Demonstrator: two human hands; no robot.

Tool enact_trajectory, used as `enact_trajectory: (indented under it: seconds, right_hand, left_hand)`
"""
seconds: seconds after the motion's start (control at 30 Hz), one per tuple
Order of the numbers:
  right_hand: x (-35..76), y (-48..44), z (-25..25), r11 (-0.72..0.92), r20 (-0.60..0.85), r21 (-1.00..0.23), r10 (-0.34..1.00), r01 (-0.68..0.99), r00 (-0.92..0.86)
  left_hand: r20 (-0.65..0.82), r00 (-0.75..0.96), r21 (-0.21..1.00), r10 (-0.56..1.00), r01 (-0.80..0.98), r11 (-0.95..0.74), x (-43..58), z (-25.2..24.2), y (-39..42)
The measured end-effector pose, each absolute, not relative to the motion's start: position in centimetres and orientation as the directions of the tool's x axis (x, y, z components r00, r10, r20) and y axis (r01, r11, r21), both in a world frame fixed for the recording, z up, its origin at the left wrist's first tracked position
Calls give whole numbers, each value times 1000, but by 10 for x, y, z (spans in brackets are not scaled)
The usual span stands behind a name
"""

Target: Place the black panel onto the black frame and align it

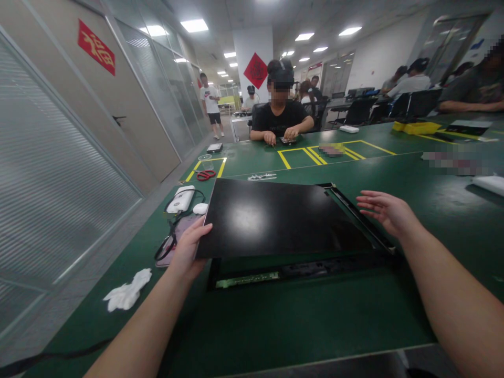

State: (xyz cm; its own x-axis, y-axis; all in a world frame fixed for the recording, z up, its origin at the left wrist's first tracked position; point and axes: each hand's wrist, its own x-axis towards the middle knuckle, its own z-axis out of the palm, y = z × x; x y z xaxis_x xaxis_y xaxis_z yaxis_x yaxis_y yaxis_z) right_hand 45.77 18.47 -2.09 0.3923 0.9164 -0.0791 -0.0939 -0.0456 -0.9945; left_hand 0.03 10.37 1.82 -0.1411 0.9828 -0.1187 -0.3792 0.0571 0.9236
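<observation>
My left hand [192, 244] grips the left edge of a flat, glossy black display panel [283, 223], thumb on top and the other fingers hidden beneath. The panel is tilted, its left side raised. Under it lies a thin black rectangular frame [363, 216] on the table, showing along the right and near sides. A narrow green circuit board [248, 280] runs along the frame's near side. My right hand [388, 211] hovers just right of the frame, fingers apart, holding nothing and not touching the panel.
The green table [315, 320] carries crumpled white tissue [129, 290], a white device [181, 199] with a black cable and a white mouse-like object [200, 209] on the left. Red-handled scissors [206, 175] and a clear cup [205, 161] stand farther back. A person [281, 113] works opposite.
</observation>
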Motion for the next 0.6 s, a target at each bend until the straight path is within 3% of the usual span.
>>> enact_trajectory:
  seconds: [0.43,0.6]
  right_hand:
    - [444,179,-17,-176,-161,-984,922,12,352]
    - [442,178,-19,-54,-69,-997,961,-63,266]
  left_hand:
    - [55,-119,936,991,-339,-92,-5,19,98]
    - [72,-93,945,993,-313,-97,-4,12,102]
